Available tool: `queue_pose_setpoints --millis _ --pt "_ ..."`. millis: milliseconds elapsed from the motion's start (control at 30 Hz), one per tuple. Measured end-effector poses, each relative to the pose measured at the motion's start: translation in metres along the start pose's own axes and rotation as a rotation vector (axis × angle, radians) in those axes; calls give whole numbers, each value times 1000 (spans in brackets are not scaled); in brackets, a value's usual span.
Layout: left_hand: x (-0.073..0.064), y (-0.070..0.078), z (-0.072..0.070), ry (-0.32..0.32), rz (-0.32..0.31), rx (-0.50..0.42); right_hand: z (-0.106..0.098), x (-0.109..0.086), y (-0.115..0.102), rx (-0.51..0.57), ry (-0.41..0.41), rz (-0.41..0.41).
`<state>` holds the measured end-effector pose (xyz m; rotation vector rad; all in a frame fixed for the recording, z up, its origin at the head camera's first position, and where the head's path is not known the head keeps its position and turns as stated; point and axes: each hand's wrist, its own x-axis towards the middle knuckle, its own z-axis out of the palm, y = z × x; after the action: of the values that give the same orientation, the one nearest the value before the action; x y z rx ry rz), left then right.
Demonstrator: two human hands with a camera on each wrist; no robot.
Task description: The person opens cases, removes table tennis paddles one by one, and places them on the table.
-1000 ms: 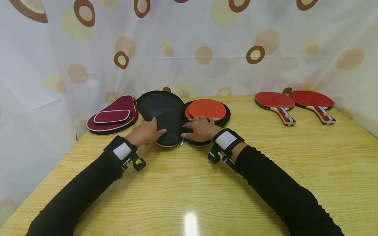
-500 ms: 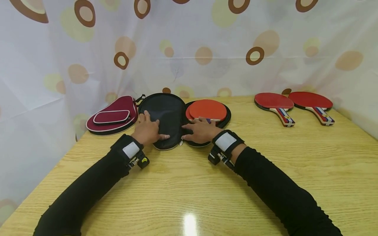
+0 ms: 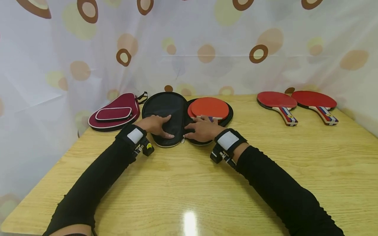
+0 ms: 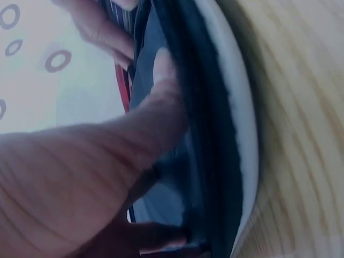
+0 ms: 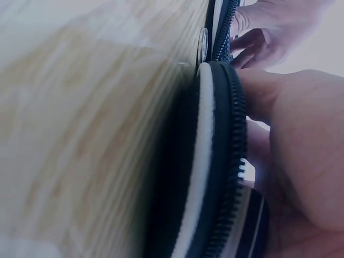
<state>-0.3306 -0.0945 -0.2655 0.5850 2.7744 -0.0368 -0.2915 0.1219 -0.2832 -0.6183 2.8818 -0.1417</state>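
A black table tennis paddle case (image 3: 165,101) lies unzipped and spread open, its two halves side by side. In the right half rests an orange-red paddle (image 3: 211,106), with another red edge showing beneath it. My left hand (image 3: 155,125) touches the left half, thumb and index finger spread over its inside; the thumb (image 4: 164,91) shows inside the rim in the left wrist view. My right hand (image 3: 203,128) rests over the right half by the paddle's handle, thumb near the zipper pull (image 3: 182,141). In the right wrist view the zipper teeth (image 5: 235,123) run beneath that hand.
A maroon paddle case (image 3: 127,100) with a front pocket lies at the left, its black strap (image 3: 143,96) near the black case. Two red paddles, a nearer one (image 3: 276,99) and a farther one (image 3: 314,99), lie at the back right. A patterned curtain (image 3: 189,39) hangs behind the table.
The left half of the case, tilted up a second ago, has come down flatter. My left hand has shifted right along it. The right hand stays at about the same spot.
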Motion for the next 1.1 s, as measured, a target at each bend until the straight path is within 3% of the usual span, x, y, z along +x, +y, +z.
queue_pose_setpoints --millis 167,367,533,567,733,900,1000,1100 --pt "0 -3 -2 -24 -18 -13 -2 0 0 4 -12 0" --pt "-2 11 -2 -1 15 25 -4 -5 10 -6 -12 -27" --pt "5 26 0 4 -2 36 -4 -9 25 -2 -9 -46" --pt "13 23 4 21 7 44 -4 -9 27 -1 -9 -49" --pt "18 32 4 25 -6 48 -7 -12 37 -12 -13 -52" --pt "9 44 0 20 -16 37 -9 -14 43 -5 -16 -53" --pt "7 47 -1 22 -17 37 -8 -15 47 38 36 -99" --pt "7 49 -1 19 -22 42 -7 -19 51 99 170 -135"
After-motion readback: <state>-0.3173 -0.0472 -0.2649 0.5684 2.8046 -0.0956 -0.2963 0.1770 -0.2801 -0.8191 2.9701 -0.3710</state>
